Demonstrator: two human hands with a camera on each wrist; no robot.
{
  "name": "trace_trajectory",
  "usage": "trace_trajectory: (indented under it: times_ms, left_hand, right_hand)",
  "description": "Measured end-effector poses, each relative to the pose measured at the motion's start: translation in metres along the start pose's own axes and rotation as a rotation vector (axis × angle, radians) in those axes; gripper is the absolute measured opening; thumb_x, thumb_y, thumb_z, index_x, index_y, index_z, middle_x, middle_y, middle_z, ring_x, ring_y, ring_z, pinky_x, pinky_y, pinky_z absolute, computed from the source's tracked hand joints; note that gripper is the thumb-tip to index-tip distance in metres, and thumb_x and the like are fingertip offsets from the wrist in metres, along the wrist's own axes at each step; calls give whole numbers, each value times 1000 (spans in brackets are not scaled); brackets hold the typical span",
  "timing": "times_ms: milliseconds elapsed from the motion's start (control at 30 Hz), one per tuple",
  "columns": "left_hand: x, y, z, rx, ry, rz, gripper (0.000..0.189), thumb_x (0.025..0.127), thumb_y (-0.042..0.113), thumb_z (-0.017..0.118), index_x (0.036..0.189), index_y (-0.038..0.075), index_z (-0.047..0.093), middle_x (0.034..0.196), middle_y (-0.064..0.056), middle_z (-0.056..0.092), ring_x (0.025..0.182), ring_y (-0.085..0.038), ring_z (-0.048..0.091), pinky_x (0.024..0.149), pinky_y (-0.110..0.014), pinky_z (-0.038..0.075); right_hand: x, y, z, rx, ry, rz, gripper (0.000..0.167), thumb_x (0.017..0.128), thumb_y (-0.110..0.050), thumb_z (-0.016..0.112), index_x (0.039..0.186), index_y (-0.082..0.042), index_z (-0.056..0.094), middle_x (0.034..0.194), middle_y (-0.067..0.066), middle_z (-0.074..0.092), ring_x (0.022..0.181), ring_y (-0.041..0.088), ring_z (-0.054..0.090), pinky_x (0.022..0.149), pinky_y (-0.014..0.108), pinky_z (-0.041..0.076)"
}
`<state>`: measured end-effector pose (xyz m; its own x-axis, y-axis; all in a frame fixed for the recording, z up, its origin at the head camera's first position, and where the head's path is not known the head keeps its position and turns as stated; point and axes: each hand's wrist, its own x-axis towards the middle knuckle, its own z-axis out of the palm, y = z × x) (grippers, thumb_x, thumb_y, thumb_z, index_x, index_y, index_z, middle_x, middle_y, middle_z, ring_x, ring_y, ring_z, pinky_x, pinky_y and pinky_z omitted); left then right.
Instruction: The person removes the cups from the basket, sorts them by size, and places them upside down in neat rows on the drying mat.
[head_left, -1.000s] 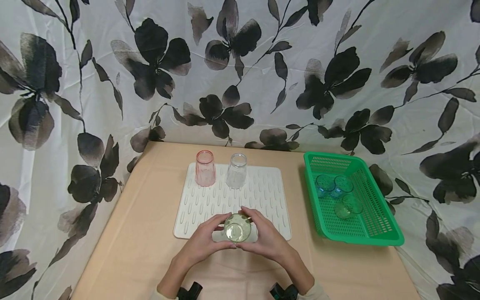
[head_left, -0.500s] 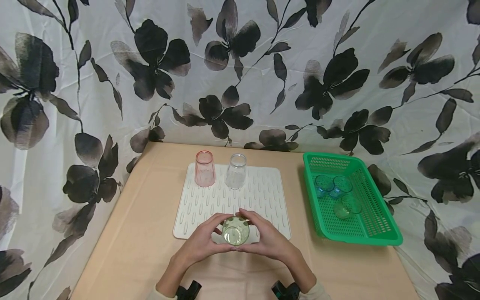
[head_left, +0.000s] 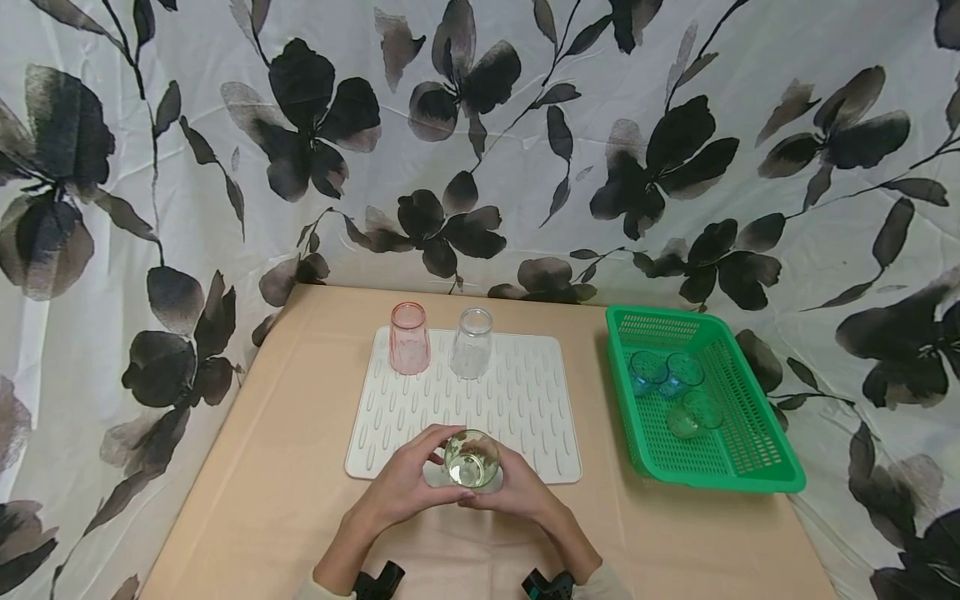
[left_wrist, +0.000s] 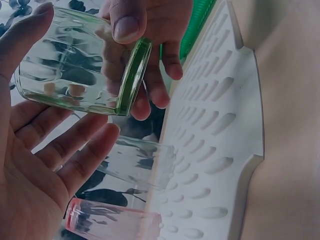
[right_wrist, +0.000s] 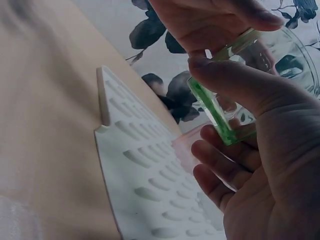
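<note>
A pale green drinking glass (head_left: 471,460) is held between both hands over the near edge of a white ridged drying mat (head_left: 525,400), its mouth facing up toward the head camera. My left hand (head_left: 408,477) grips it near the rim, thumb on one side and fingers on the other, as the left wrist view shows. Nearer the thick green base (right_wrist: 215,112), my right hand (head_left: 519,487) holds the same glass with thumb and fingers. On the mat's far part, a pink glass (head_left: 409,343) and a clear glass (head_left: 472,346) stand upside down.
To the right sits a green plastic basket (head_left: 720,482). Inside it are two blue glasses (head_left: 648,379) and another green glass (head_left: 684,421). A floral curtain (head_left: 480,167) hangs behind the tan-covered table (head_left: 247,492).
My right hand has shifted left and lower on the glass, and its fingertips no longer show beyond the far rim. The left hand and glass have barely moved.
</note>
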<state>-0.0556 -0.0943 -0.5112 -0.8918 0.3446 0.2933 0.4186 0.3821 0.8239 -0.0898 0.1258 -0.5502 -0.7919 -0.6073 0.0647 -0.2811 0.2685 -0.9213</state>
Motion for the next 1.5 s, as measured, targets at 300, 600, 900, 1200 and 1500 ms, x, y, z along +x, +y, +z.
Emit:
trace_trajectory:
  times_ms: [300, 600, 900, 1200, 1500]
  left_hand:
    - [-7, -3, -6, -46, 54, -29, 74, 74, 40, 89, 138, 22, 55, 129, 3, 64, 111, -18, 65, 86, -33, 61]
    - [-17, -9, -13, -38, 72, -53, 87, 71, 31, 92, 146, 28, 48, 125, 5, 64, 104, -17, 69, 90, -32, 59]
    - [-24, -10, -8, 38, 30, -210, 78, 68, 41, 91, 135, 36, 52, 121, 16, 62, 103, -9, 65, 89, -38, 58]
    - [-26, -12, 7, 213, 13, -248, 74, 66, 61, 86, 129, 35, 57, 121, 23, 62, 105, -3, 64, 86, -30, 57]
    - [-28, -13, 10, 209, 42, -282, 75, 64, 61, 87, 128, 35, 58, 119, 23, 64, 109, -5, 65, 91, -32, 58]
  right_hand:
    - [-5, 3, -6, 10, 47, -13, 60, 77, -24, 88, 130, -22, 60, 126, -1, 68, 116, 15, 62, 98, 31, 52]
    - [-8, -18, -28, 2, 49, -81, 61, 74, -7, 87, 129, -4, 60, 124, 15, 67, 109, 17, 62, 92, 30, 53]
    - [-1, -19, -33, 38, 46, -217, 57, 78, -12, 86, 129, -13, 58, 122, 6, 65, 112, 10, 59, 90, 29, 54]
    - [16, -36, -15, 89, 50, -344, 56, 78, -8, 85, 128, -9, 59, 119, 11, 64, 110, 20, 61, 97, 30, 54]
    - [24, -46, -5, 52, 57, -325, 56, 78, -15, 87, 127, -12, 60, 119, 7, 65, 112, 15, 63, 99, 32, 55]
